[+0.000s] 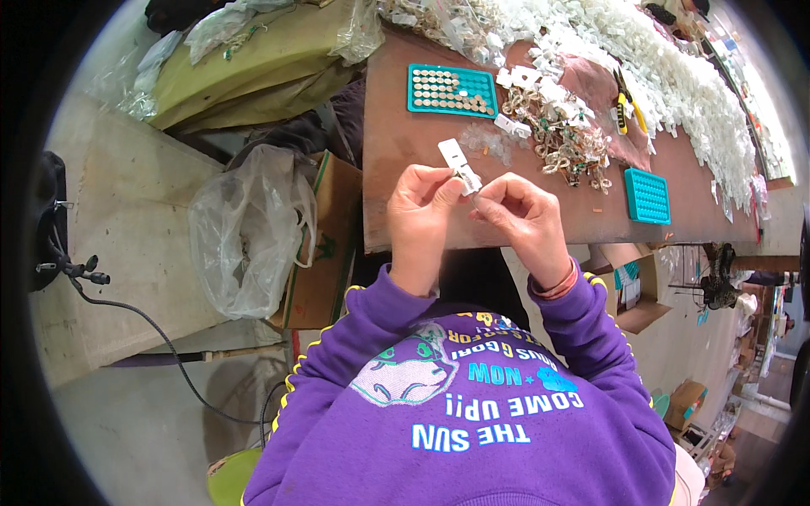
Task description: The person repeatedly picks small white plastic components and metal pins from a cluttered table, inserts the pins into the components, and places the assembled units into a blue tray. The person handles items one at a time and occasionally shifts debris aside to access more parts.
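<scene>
My left hand (pixel 419 207) pinches a small white plastic tag (pixel 460 166) above the near edge of the brown table (pixel 396 143). My right hand (pixel 525 215) meets it from the right, fingertips touching the lower end of the tag. Both wrists come out of purple sleeves. A teal tray (pixel 452 90) filled with small round gold pieces lies beyond the hands. To its right sits a heap of gold-coloured chain pieces (pixel 564 143) mixed with white tags.
A large pile of white plastic pieces (pixel 675 76) covers the far right of the table. Yellow-handled pliers (pixel 626 108) and a second teal tray (pixel 648 196) lie near it. A clear plastic bag (pixel 247 228) and a cardboard box (pixel 325 253) stand on the left, below the table.
</scene>
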### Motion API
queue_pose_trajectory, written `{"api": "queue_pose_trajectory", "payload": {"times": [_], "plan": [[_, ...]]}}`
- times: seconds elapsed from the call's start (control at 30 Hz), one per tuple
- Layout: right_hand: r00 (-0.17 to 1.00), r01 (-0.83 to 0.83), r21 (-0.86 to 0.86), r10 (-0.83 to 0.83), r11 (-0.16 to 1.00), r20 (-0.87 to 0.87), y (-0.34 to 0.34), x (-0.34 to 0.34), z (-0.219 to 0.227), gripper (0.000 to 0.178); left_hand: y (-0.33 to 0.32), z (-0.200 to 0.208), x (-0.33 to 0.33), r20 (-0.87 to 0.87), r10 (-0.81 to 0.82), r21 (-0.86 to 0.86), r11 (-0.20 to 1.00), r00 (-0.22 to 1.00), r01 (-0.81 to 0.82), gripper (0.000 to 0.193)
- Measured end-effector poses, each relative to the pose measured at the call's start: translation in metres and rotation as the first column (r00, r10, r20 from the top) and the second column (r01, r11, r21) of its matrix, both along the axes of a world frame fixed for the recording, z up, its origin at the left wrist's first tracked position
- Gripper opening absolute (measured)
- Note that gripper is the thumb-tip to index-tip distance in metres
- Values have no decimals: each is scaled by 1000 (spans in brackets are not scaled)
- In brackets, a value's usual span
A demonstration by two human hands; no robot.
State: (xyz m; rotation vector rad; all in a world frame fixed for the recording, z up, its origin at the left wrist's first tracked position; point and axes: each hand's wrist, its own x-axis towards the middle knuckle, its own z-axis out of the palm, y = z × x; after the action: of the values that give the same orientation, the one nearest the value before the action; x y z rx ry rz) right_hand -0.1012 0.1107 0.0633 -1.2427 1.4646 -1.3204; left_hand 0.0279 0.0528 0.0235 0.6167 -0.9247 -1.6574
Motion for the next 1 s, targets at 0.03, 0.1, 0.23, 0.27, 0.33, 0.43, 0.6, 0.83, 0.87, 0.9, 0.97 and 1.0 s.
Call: {"api": "queue_pose_trajectory", "payload": {"times": [0.03,0.1,0.23,0.27,0.33,0.43,0.6,0.83,0.87,0.9,0.97,1.0], "plan": [[1000,19,-18,-19,1000,13,-1,3,-2,8,3,-1,-2,-21,-15,61,998,1000,16,10],[998,57,-34,-55,998,37,-3,9,-7,9,4,-3,-3,-62,-57,138,988,996,65,10],[999,31,-29,-31,999,14,-7,0,-6,13,-9,-8,-11,-208,-95,159,979,974,129,13],[999,5,-35,-3,999,48,-8,-7,-3,16,-14,-9,-14,-257,-95,154,978,962,138,13],[976,94,-87,-109,992,-187,-22,-25,1,19,-27,-14,-18,-437,-108,196,958,893,212,14],[765,147,-281,-289,948,-576,-55,-57,2,15,-35,-21,-22,-447,-74,300,926,892,227,14],[371,10,-291,-273,957,-888,-109,-86,-17,11,-38,-23,-17,-497,-118,306,903,859,301,15],[303,-23,-243,-225,970,-926,-119,-84,-32,11,-40,-20,-20,-441,-99,346,899,892,270,16],[311,-48,-288,-260,956,-914,-120,-86,-32,8,-40,-21,-21,-420,-77,372,894,904,249,16],[371,-18,-260,-235,966,-899,-122,-87,-32,7,-40,-22,-22,-420,-69,365,900,905,238,16],[502,17,-231,-208,973,-839,-129,-92,-33,4,-41,-25,-21,-426,-88,341,906,900,250,16],[544,19,-261,-229,965,-807,-133,-94,-33,5,-42,-26,-21,-419,-96,341,905,903,254,17]]}}
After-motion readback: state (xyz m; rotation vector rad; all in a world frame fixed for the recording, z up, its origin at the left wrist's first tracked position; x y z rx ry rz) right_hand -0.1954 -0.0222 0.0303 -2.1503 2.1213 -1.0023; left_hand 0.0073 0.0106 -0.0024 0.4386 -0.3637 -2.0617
